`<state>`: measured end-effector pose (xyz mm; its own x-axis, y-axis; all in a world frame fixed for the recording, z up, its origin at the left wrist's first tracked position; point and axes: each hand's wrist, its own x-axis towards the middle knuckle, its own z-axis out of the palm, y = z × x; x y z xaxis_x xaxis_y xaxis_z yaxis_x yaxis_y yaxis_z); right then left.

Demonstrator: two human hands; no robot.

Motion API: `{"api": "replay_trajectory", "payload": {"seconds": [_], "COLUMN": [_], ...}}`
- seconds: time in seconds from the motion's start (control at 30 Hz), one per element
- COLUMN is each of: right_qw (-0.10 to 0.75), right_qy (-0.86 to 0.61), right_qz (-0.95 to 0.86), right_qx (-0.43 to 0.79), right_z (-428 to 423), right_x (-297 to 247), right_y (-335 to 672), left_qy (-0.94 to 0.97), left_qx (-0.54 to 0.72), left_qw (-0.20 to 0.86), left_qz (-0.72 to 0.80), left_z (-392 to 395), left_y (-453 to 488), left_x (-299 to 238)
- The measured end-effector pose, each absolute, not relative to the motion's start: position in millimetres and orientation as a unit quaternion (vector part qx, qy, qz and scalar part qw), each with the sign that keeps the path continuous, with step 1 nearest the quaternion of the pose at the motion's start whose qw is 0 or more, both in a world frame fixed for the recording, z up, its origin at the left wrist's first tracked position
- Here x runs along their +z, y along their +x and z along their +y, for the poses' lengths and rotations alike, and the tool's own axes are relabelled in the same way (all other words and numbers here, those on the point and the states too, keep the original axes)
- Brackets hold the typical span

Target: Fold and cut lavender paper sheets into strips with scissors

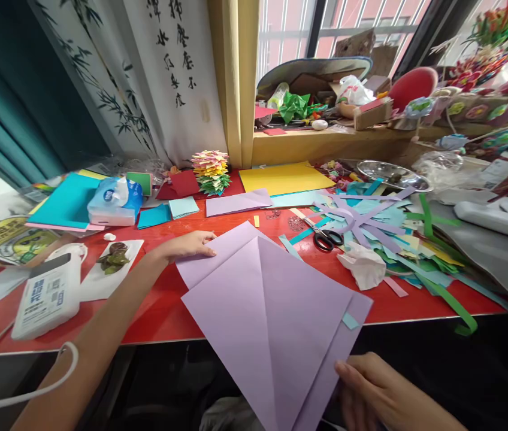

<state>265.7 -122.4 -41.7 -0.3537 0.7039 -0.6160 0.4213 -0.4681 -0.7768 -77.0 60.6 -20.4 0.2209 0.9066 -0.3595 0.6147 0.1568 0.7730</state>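
A large sheet of lilac paper (236,311) with folded flaps and a crease down its middle is tilted between my two hands, partly past the red table's front edge. My left hand (190,246) pinches its upper left corner, thumb on top. At the lower right edge, my right hand (366,383) grips the paper, its thumb showing and the other fingers mostly behind. A small pale blue paper scrap (350,321) lies on the sheet's right side. Beyond the sheet are black-handled scissors (327,240).
Paper strips (371,221) heap up on the right of the red table (159,311), beside a crumpled tissue (363,265). A tissue pack (115,202), a white device (50,296) with a cable, and stacked coloured paper (63,200) stand left. Yellow paper (285,178) lies at the back.
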Motion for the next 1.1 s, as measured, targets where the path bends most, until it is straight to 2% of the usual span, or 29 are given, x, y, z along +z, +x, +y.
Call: {"api": "replay_trajectory", "payload": {"seconds": [0.1, 0.2, 0.3, 0.47, 0.63, 0.8, 0.97, 1.1], "right_qw": [0.072, 0.180, 0.258, 0.195, 0.169, 0.161, 0.228, 0.349], "right_qy": [-0.549, -0.578, -0.582, -0.579, -0.563, -0.538, -0.578, -0.684], "right_qz": [-0.544, -0.602, -0.672, -0.769, -0.790, -0.811, -0.782, -0.636], "right_qx": [0.631, 0.520, 0.379, 0.190, 0.174, 0.165, 0.052, -0.078], "right_z": [-113, -80, -25, 71, 99, 86, 101, 123], "right_x": [-26, -7, -1, -30, -58, -48, 0, 27], "right_y": [293, 301, 285, 251, 244, 250, 299, 365], "left_qy": [0.703, 0.769, 0.779, 0.790, 0.803, 0.810, 0.818, 0.813], "left_qx": [0.110, 0.065, 0.055, 0.041, 0.032, 0.043, 0.062, 0.070], "left_qw": [0.389, 0.249, 0.191, 0.169, 0.172, 0.179, 0.192, 0.207], "left_qz": [0.585, 0.585, 0.595, 0.588, 0.570, 0.556, 0.539, 0.540], "left_z": [70, 86, 101, 117, 123, 125, 120, 122], "left_y": [-74, -67, -54, -34, -33, -39, -41, -43], "left_x": [-17, -14, -14, -18, -21, -25, -23, -23]}}
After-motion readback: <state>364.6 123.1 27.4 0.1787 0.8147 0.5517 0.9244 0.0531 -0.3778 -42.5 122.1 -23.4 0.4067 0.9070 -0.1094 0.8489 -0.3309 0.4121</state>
